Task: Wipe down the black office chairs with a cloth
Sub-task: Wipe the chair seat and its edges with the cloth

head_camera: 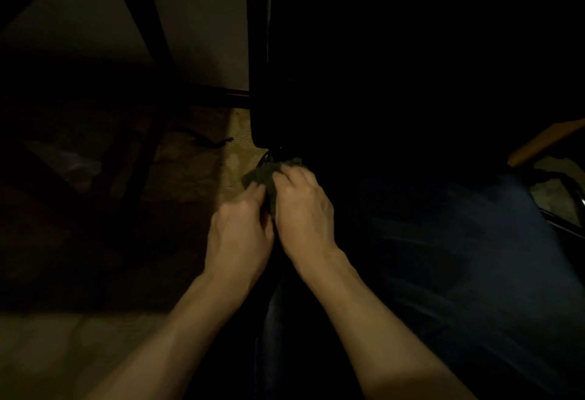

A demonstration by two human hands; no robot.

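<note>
The scene is very dark. A small dark green cloth [260,178] is bunched between both hands at the centre of the view. My left hand [239,235] pinches its lower left edge. My right hand [304,206] grips its right side with fingers curled over it. The cloth sits against the lower corner of a black chair [364,67], which fills the upper right as a dark mass. Its details are lost in shadow.
Dark table legs [148,35] slant across the upper left before a pale wall. A dark strap or cord [209,141] lies on the patterned floor [234,159]. My jeans-clad leg [459,257] fills the right. A wooden armrest [544,143] shows at the right edge.
</note>
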